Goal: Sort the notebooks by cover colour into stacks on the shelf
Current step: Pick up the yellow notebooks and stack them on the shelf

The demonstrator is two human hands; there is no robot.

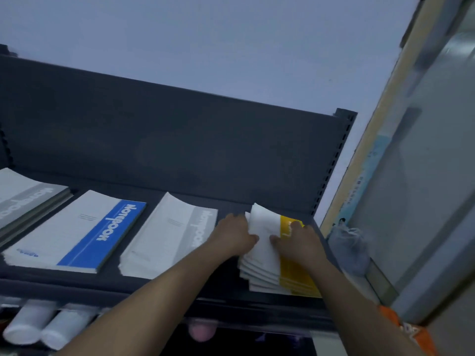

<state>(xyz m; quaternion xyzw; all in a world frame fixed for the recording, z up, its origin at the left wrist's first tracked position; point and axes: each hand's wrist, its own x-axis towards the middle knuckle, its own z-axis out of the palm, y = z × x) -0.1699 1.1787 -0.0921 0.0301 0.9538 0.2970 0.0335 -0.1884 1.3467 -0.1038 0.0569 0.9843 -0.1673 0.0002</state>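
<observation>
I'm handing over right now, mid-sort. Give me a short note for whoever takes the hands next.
Left hand: grips the left edge of the top yellow notebook.
Right hand: holds the same notebook at its yellow band.
Things: the yellow stack is fanned out at the right end of the shelf. Going left: grey stack, blue stack, far-left grey stack.
Done: four stacks are laid out, each with one colour on top.
Left: lay the top yellow notebook flat and square the yellow stack. Perhaps merge the two grey stacks.
</observation>
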